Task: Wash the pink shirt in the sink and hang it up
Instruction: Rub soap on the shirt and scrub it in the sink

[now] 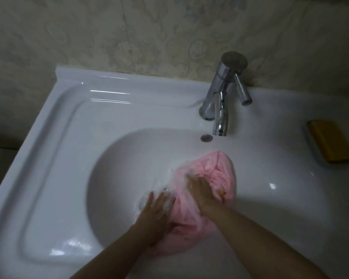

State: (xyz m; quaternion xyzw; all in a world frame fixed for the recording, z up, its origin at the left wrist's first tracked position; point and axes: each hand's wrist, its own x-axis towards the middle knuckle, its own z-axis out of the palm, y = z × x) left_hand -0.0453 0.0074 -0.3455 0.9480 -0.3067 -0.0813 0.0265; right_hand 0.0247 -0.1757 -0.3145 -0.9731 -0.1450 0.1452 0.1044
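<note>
Sudsy left hand (159,210) presses flat-fingered against the crumpled wet pink shirt (222,170) in the glossy white ceramic sink (129,158); right hand (201,193) rests atop it, its grip too blurred to tell.

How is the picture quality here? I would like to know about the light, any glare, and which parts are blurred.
Head view: dim overall, darkest at the left edge; head view: bright glare streaks on the sink and the faucet; head view: the left hand, right hand and pink shirt are motion-blurred, so the fingers are hard to read.
</note>
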